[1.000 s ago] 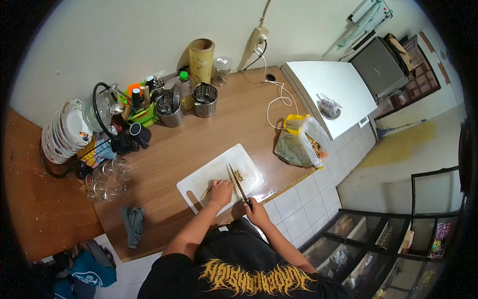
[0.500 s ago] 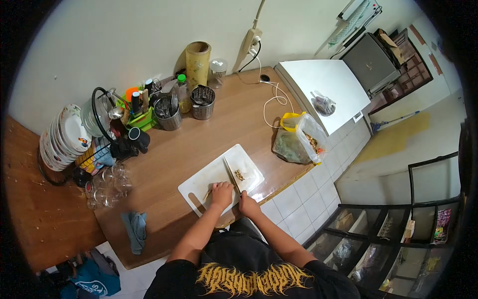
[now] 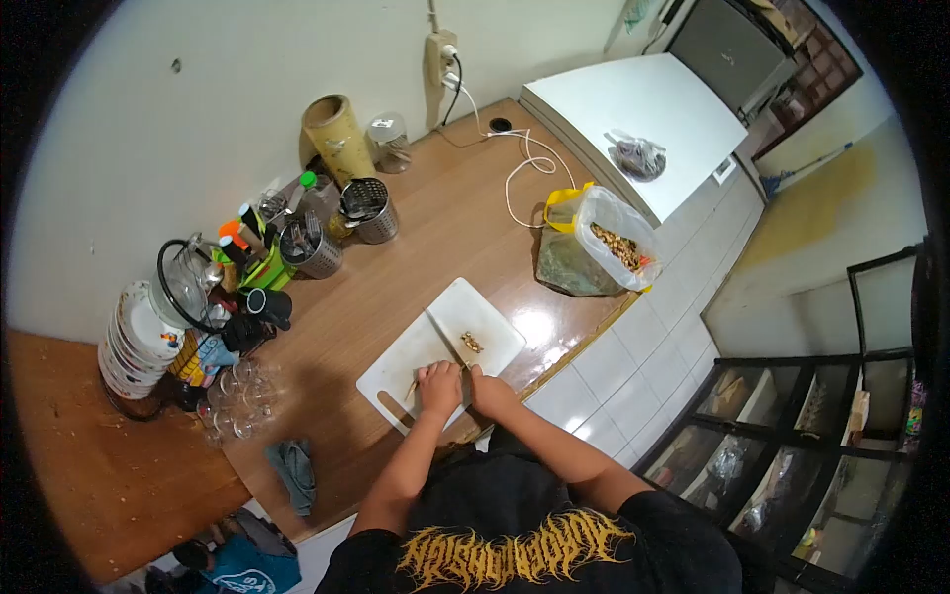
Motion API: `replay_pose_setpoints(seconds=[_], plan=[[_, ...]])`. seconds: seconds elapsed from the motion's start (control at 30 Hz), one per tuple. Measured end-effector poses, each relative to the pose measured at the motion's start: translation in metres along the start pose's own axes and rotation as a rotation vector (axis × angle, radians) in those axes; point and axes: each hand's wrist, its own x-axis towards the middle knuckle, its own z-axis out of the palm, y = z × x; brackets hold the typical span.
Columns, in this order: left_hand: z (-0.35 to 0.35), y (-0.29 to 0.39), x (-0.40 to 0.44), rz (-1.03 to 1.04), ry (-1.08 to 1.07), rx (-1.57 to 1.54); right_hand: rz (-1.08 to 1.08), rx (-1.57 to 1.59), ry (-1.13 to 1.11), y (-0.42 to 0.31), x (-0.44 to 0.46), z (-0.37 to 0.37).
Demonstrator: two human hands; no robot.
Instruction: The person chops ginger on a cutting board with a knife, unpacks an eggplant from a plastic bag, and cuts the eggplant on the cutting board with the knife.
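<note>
Tabletop (image 3: 435,243): white glare just right of the cutting board (image 3: 404,354), soft shadow to its left
Floor tiles (image 3: 643,337): glossy highlights
White top (image 3: 604,94): bowed by lens distortion (picture corners fall to black)

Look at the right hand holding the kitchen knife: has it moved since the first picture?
Yes: against the white cutting board, the right hand has moved inward over its near edge, closer to the left hand.

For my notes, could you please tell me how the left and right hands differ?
The left hand is over the cutting board; the right hand is mostly past its edge. The right hand grips the knife; the left hand partly covers a thin pale piece. Both are bare.
</note>
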Motion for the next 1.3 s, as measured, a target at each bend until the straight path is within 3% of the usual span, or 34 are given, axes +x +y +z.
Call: replay_pose_setpoints(seconds=[0.53, 0.7, 0.93, 1.23, 1.3], plan=[[0.005, 0.03, 0.006, -0.107, 0.033, 0.157, -0.153, 0.068, -0.066, 0.041, 0.02, -0.014], [0.014, 0.036, 0.002, -0.251, -0.02, 0.146, -0.215, 0.068, -0.189, 0.046, 0.041, -0.031], [0.016, 0.034, 0.001, -0.299, 0.004, 0.085, -0.179, 0.04, -0.27, 0.04, 0.023, -0.039], [0.008, 0.027, 0.004, -0.204, 0.042, 0.024, -0.208, 0.027, -0.162, 0.028, 0.022, -0.037], [0.007, 0.028, 0.0, -0.189, 0.084, 0.013, -0.146, -0.002, -0.239, 0.027, 0.019, -0.032]])
